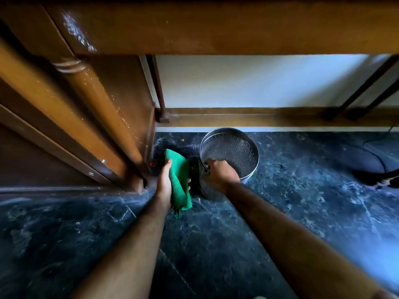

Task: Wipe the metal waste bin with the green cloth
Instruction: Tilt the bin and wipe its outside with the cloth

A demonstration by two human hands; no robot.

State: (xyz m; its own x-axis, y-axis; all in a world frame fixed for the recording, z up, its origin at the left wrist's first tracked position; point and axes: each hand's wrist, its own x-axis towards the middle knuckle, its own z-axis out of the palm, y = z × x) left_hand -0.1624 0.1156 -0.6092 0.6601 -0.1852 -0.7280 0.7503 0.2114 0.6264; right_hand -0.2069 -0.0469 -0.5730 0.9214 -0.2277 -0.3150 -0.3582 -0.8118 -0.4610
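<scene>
The metal waste bin is a round perforated steel can standing on the dark marble floor near the wall. My right hand grips its near rim, fingers curled over the edge into the bin. The green cloth is folded and held upright in my left hand, just left of the bin's side wall. A narrow dark gap separates the cloth from the bin. Part of the bin's near wall is hidden behind my right hand and wrist.
A brown wooden furniture piece with turned posts stands close on the left. A small red object lies at its base. Along the back runs a wooden skirting. A black cable crosses the floor at right.
</scene>
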